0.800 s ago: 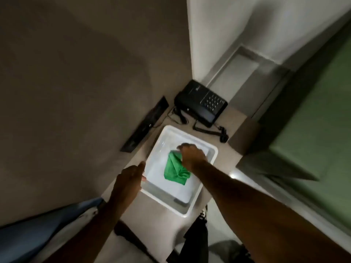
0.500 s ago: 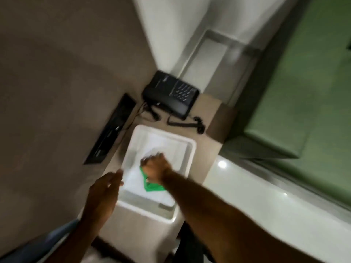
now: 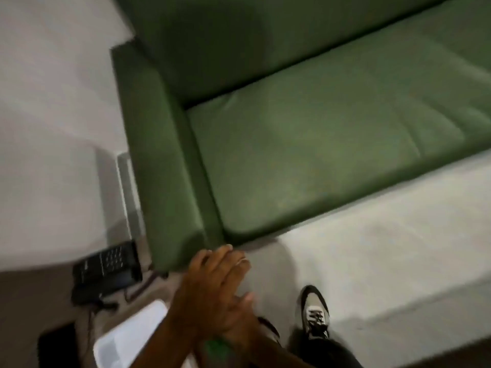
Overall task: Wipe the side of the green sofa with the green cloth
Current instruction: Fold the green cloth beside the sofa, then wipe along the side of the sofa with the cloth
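L hand (image 3: 212, 285) open, near sofa arm (image 3: 162, 181)

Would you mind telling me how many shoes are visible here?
2. One grey-and-white sneaker stands on the pale floor right of the hands; the other shoe only peeks out behind the right hand, mostly hidden.

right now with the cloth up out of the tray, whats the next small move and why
Probably carry the green cloth forward and up to the near end of the sofa arm and press it flat there. The hands are together just short of that arm's front corner, a bit of cloth shows beneath them, and nothing touches the sofa yet. The blur hides which hand grips it.
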### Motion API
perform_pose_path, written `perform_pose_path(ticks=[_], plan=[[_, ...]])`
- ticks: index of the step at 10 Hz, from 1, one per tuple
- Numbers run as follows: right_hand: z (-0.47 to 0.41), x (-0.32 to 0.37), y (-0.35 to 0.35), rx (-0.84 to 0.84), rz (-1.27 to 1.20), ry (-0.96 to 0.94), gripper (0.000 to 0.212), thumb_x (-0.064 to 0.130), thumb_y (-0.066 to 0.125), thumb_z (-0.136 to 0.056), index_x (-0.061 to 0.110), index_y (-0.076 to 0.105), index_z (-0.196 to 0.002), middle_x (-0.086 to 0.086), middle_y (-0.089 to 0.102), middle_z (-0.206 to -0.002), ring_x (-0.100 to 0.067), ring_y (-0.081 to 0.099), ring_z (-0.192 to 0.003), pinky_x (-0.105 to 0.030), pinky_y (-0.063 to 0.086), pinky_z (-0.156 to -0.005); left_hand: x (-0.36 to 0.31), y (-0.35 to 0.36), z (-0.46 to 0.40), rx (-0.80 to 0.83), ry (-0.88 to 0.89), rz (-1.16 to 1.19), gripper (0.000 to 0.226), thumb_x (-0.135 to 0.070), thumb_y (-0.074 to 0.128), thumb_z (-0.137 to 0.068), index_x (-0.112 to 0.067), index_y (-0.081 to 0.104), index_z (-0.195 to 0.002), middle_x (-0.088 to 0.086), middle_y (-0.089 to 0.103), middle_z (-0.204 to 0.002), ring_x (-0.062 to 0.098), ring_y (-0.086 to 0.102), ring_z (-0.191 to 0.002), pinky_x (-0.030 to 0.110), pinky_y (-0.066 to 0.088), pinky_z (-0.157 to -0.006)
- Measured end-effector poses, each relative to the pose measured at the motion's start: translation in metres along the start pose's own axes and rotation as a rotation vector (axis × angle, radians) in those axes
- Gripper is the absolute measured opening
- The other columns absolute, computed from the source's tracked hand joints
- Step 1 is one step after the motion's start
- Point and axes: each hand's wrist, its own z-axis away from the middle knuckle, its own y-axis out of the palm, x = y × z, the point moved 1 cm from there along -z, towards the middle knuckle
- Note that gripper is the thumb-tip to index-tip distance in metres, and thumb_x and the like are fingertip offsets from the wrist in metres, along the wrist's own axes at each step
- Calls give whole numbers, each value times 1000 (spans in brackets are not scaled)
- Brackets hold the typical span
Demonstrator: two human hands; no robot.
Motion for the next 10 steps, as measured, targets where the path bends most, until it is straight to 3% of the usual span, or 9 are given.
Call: perform_pose_path(ticks=[2,3,4,5,6,7,8,9,10], plan=[[-57,-61,-259,-417,-446,367,29,43,71,-68,38,63,-96,9,77,-94,-5,70,-86,-17,51,-80,-50,-6,-143,194,224,-100,54,-53,59,-82,-16,70,-120,5,64,-132,27,57,-128,42,51,-96],[-52,-99,-294,-559,-708,552,34,37,65,-73,32,39,-93,-3,70,-93,-25,68,-88,-41,55,-78,-65,27,-169,275,304,-135,58,-55,55,-86,-17,63,-128,6,59,-139,26,50,-135,46,50,-99],[-65,-110,-287,-685,-853,638,34,38,66,-83,29,38,-99,-5,70,-95,-28,68,-87,-39,54,-72,-65,71,-177,339,388,-173,62,-56,51,-89,-17,55,-137,4,49,-149,23,37,-143,47,44,-107],[-99,-138,-259,-917,-1094,628,54,18,64,-88,30,40,-135,-1,68,-122,-24,69,-103,-35,56,-80,-56,123,-187,389,457,-205,69,-55,49,-90,-15,46,-147,5,36,-159,24,28,-149,52,40,-110],[-140,-168,-222,-1088,-1394,624,66,-2,57,-88,25,40,-146,3,62,-135,-18,65,-116,-42,52,-102,-38,168,-207,411,464,-287,76,-54,44,-88,-12,39,-151,10,29,-162,30,25,-150,56,34,-113],[-177,-207,-181,-1191,-1633,716,65,-7,50,-86,28,46,-141,15,73,-94,3,69,-83,-15,55,-74,-12,200,-225,389,493,-344,80,-54,43,-84,-9,40,-150,14,28,-162,34,26,-149,57,32,-113],[-209,-231,-156,-1292,-1734,659,72,-9,49,-86,29,37,-146,-3,70,-117,-19,67,-107,-34,51,-91,6,216,-237,330,558,-355,80,-55,45,-85,-9,36,-150,16,22,-163,34,22,-150,58,30,-114],[-250,-219,-144,-1351,-1706,430,76,5,59,-92,26,19,-154,0,29,-161,-22,41,-141,-40,33,-114,9,229,-240,255,593,-351,86,-57,48,-83,-10,27,-153,16,15,-165,35,14,-152,59,22,-117],[-286,-188,-146,-1409,-1451,413,65,45,44,-98,39,11,-153,16,3,-165,-3,1,-152,-32,6,-124,0,242,-243,218,555,-345,95,-60,50,-80,-15,16,-157,10,5,-167,30,4,-154,58,10,-119]])
